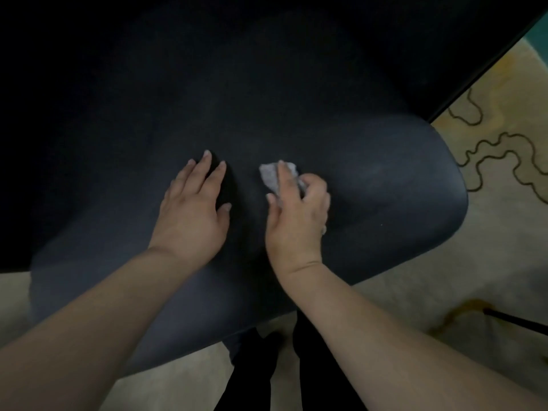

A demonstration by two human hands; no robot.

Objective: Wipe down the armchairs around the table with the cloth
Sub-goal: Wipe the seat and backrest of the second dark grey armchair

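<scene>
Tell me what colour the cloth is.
Pale grey-white, crumpled in the right hand; the cloth shows best in the head view.

No legible text anywhere (view seems dim).

My left hand (189, 212) lies flat, fingers straight; just beside it, my right hand (296, 215) has fingers curled, forefinger extended.

Carpeted lounge: patterned carpet (498, 161), dark armchair (370, 179).
</scene>
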